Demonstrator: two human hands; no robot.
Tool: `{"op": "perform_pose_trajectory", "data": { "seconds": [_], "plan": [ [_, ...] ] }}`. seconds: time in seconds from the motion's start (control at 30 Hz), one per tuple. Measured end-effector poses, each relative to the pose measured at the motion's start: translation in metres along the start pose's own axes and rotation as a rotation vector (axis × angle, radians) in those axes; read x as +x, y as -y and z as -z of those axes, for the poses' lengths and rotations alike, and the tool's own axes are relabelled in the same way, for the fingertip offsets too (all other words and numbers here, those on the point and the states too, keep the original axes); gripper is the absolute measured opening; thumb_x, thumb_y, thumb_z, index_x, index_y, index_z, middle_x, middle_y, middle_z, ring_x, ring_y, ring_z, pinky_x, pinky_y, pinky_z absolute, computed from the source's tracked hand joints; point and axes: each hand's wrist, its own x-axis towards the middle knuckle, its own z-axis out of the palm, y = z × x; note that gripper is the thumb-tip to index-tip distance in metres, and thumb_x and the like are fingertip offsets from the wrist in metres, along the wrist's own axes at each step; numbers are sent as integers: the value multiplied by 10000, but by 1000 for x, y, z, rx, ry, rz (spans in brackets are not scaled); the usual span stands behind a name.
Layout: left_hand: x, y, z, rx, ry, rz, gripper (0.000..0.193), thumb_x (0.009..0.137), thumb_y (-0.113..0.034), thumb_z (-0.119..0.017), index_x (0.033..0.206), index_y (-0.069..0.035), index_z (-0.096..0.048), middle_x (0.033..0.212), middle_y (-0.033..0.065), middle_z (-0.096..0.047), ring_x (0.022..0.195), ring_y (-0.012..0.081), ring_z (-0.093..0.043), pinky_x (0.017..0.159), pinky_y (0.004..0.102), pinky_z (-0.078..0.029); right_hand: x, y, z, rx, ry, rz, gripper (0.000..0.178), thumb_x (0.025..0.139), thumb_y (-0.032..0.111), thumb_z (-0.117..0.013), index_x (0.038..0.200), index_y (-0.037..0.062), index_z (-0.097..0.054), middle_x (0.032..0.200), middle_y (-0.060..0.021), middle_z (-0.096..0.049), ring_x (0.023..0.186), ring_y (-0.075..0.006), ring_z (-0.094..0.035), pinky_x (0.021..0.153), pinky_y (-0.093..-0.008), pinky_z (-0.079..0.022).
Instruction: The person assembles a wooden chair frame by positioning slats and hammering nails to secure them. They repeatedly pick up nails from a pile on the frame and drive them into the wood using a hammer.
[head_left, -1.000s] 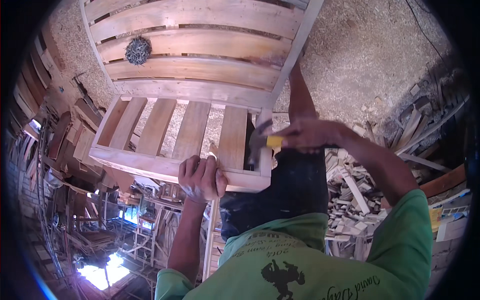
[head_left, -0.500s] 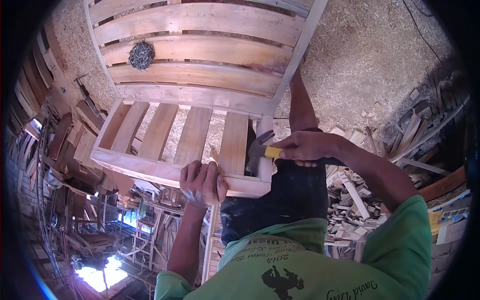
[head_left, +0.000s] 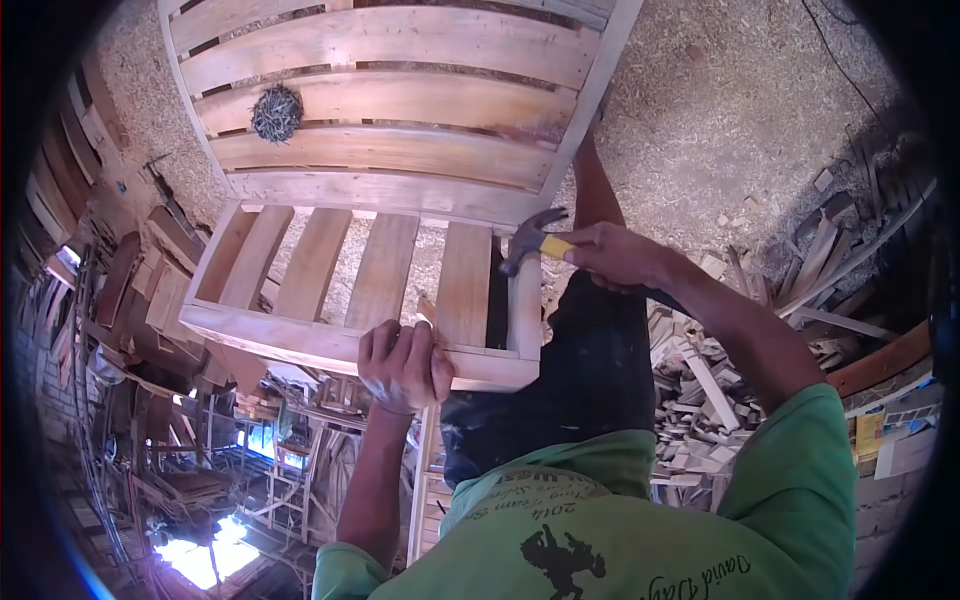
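Note:
In my right hand (head_left: 612, 254) is a claw hammer (head_left: 533, 243), gripped by its yellow handle. Its head hangs over the right end piece of a small slatted wooden frame (head_left: 280, 338); I cannot tell whether it touches the wood. My left hand (head_left: 402, 368) is closed over the frame's near rail, fingers curled on top, just left of the rightmost slat (head_left: 465, 285). Between that slat and the end piece a dark gap shows. Beyond, joined at the far edge, spreads a larger slatted panel (head_left: 390, 95) bearing a round heap of dark nails (head_left: 277, 113).
Wood shavings cover the floor (head_left: 720, 120) at the far right. A pile of wood offcuts (head_left: 700, 400) lies right of my legs, with longer boards (head_left: 840, 270) beyond it. Planks and stacked timber (head_left: 125, 290) crowd the left side. A dark cable (head_left: 840, 70) runs along the floor.
The hammer has moved away from the near rail toward the far end of the end piece, with my right hand moving slightly up. My left hand keeps its hold.

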Motion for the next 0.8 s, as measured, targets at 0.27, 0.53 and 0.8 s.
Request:
{"op": "perform_pose_trajectory", "data": {
  "seconds": [0.27, 0.53, 0.8],
  "plan": [
    [-1, 0, -2, 5, 7, 13, 339, 858, -302, -581, 980, -17, -719, 801, 123, -659, 856, 362, -651, 819, 494, -483, -3, 5, 4, -25, -9, -17, 504, 1139, 450, -588, 1601, 249, -592, 762, -38, -681, 557, -137, -651, 526, -305, -589],
    [-6, -1, 1, -1, 42, 31, 336, 844, -290, -596, 996, -17, -720, 822, 120, -674, 877, 371, -655, 822, 501, -491, 0, 14, 24, 8, 151, 31, 545, 1146, 401, -595, 1658, 229, -520, 695, -2, -613, 547, -80, -579, 501, -282, -527],
    [-4, -2, 5, 1, 94, 35, 318, 842, -280, -599, 984, -22, -718, 814, 117, -663, 879, 368, -658, 824, 497, -492, -1, 11, 9, -94, 173, -15, 487, 1155, 365, -562, 1620, 220, -559, 804, -57, -732, 599, -147, -693, 538, -298, -602]
  ]
}}
